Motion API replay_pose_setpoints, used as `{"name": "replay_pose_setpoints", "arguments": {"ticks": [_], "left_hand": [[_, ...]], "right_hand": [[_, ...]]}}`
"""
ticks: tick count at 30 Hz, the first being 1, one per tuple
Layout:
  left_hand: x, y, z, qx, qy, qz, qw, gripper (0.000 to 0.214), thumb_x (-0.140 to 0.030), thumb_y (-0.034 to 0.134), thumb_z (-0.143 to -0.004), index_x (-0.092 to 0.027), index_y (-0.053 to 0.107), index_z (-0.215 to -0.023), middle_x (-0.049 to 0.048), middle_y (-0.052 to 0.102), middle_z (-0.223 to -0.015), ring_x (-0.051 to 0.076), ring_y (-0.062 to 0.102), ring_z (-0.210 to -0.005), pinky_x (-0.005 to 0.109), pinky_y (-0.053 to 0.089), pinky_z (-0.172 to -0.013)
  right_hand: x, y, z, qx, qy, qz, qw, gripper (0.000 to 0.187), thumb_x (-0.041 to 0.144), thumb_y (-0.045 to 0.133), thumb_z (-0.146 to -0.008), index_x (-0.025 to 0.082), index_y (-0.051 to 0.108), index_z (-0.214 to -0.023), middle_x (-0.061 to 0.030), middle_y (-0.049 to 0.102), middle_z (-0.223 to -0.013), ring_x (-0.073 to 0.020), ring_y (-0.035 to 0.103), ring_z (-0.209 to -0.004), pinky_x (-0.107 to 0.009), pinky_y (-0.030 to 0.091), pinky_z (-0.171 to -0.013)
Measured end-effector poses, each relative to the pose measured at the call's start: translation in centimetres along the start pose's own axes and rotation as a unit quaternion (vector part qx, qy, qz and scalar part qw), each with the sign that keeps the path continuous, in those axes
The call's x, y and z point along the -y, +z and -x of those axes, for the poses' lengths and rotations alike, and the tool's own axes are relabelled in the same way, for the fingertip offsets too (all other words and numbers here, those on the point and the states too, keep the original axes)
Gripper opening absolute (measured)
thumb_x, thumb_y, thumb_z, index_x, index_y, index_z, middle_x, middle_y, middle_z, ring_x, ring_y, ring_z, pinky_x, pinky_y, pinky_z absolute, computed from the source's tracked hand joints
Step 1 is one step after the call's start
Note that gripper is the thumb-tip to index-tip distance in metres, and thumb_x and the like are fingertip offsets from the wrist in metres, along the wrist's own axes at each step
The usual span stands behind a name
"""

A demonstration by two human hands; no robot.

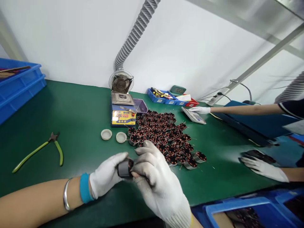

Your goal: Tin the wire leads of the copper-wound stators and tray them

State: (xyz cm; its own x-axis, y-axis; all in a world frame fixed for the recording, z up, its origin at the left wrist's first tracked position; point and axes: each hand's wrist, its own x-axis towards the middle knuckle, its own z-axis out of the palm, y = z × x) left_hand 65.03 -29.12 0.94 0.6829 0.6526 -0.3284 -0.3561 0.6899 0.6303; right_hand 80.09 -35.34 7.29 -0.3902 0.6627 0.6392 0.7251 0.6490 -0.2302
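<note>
Holding one grey cylinder [123,169] are two gloved hands [105,177] [158,180].

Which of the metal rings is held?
The ring in the left hand, open end towards the right hand; the clustered ones rest on the table.

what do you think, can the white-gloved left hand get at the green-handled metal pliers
Probably yes: only green tabletop lies between left hand and pliers, though it may need to release the grey cylindrical part.
</note>
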Motion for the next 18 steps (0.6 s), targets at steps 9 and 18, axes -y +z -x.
{"name": "replay_pose_setpoints", "arguments": {"ticks": [9, 18], "left_hand": [[-0.4, -0.9, -1.0, 0.174, -0.253, -0.106, 0.946, 0.052, -0.064, 0.052, -0.085, -0.016, 0.062, -0.069, 0.0049, 0.059, -0.054, 0.019, 0.054, -0.041, 0.027, 0.04, -0.037], [-2.7, -1.0, -1.3, -0.019, 0.07, 0.107, 0.992, 0.035, -0.041, 0.067, -0.079, -0.016, 0.053, -0.061, 0.0019, 0.062, -0.062, 0.012, 0.061, -0.058, 0.024, 0.053, -0.062]], "right_hand": [[1.1, -1.1, -0.8, 0.071, -0.037, 0.021, 0.997, 0.018, 0.006, 0.054, -0.079, 0.022, 0.056, -0.087, -0.0002, 0.067, -0.087, -0.0185, 0.061, -0.107, -0.05, 0.029, -0.118], [0.9, -1.4, -2.2, 0.078, -0.044, 0.056, 0.994, 0.02, 0.01, 0.056, -0.078, 0.026, 0.051, -0.086, 0.0005, 0.067, -0.081, -0.0207, 0.065, -0.1, -0.054, 0.027, -0.118]]}}
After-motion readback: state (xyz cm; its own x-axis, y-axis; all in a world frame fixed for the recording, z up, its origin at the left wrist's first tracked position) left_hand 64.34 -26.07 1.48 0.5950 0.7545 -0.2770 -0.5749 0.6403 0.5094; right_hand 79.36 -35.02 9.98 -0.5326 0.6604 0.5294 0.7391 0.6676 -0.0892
